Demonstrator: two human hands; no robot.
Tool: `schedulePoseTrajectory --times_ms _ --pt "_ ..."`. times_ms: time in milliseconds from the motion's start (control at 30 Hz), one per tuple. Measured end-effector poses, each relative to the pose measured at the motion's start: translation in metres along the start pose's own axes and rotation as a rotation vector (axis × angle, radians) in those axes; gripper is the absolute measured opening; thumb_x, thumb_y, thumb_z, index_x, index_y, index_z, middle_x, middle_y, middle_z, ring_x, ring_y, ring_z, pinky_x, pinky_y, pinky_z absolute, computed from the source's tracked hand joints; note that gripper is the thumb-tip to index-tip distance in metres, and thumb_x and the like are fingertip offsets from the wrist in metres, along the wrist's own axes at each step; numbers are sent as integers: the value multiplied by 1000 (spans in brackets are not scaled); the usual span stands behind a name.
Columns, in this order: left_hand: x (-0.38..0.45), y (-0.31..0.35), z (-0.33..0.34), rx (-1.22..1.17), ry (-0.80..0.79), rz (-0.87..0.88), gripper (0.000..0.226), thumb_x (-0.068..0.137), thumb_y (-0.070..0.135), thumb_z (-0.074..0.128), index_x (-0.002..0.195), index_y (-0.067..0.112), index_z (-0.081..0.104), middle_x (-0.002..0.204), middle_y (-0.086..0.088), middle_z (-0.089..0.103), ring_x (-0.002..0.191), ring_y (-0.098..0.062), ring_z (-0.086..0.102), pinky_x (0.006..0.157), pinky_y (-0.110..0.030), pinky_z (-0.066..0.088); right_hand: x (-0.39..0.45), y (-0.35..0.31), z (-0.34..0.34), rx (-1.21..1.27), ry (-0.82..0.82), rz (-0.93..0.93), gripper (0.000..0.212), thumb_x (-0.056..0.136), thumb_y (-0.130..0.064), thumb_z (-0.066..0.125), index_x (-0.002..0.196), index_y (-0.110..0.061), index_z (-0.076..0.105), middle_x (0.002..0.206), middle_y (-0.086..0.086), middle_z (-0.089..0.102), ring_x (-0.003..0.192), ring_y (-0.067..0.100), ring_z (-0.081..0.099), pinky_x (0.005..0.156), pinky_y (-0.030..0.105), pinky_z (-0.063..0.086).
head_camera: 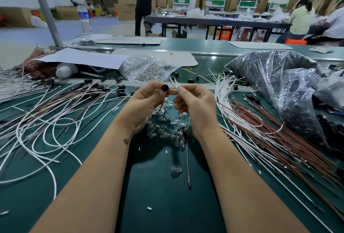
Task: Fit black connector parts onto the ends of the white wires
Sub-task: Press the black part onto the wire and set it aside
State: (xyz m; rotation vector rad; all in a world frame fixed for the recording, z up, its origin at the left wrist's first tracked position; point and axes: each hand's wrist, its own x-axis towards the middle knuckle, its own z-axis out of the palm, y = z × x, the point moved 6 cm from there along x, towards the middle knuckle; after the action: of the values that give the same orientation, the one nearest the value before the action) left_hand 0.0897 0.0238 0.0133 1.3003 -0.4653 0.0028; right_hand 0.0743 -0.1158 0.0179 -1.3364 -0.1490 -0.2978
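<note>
Both bare forearms reach out from the near edge and converge toward the middle, raised above the bench. The left hand (144, 102) is held with its palm turned inward, fingers (163, 92) curled and pinching at the tips. The right hand (193, 102) faces it just beside, thumb and forefinger pressed together at the top, the other fingers folded loosely beneath. The two sets of fingertips nearly meet. A small dark mark shows on the left wrist.

Bright, even overhead light; glare on the plastic bags (275, 76); wide-angle bending at the edges; far background soft.
</note>
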Motion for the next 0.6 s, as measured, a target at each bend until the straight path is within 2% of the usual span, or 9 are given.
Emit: schedulePoseTrajectory --times_ms 167,300,400,500,567,600 --pt "1 -2 0 23 -2 -5 15 82 23 59 80 30 73 96 2 74 96 -10 64 94 -31 44 0 1 -2 4 5 -4 4 90 -4 63 88 -5 66 60 1 65 51 12 58 49 22 47" --pt "3 -2 -5 12 78 30 13 80 19 59 91 17 65 89 3 75 94 -9 66 93 -27 47 1 2 -2 -8 9 -9 6 89 -5 65 84 -8 67 59 -2 65 52 10 57 49 21 47" --pt "3 0 -9 59 162 40 10 86 12 58 94 13 62 82 4 74 84 -8 66 83 -21 50 3 2 -4 -25 41 -19 10 87 -6 67 80 -13 68 58 -6 64 53 8 57 51 19 47" --pt "1 -1 -16 101 266 -9 14 94 3 51 92 10 63 69 2 68 66 -11 59 70 -22 49 6 4 -10 -24 89 1 8 88 -7 66 83 -13 68 62 -3 64 54 9 56 50 20 46" --pt "-2 2 -22 118 316 -1 15 96 5 48 90 8 61 65 2 59 58 -9 49 59 -19 42 8 6 -19 -131 124 26 4 89 -10 64 88 -13 66 69 1 65 52 7 56 48 19 44" --pt "-4 5 -27 100 359 24 15 96 5 47 89 8 60 65 2 56 56 -8 45 54 -17 38 9 6 -23 -270 128 38 3 90 -12 64 91 -14 66 75 2 66 52 4 57 49 19 45"
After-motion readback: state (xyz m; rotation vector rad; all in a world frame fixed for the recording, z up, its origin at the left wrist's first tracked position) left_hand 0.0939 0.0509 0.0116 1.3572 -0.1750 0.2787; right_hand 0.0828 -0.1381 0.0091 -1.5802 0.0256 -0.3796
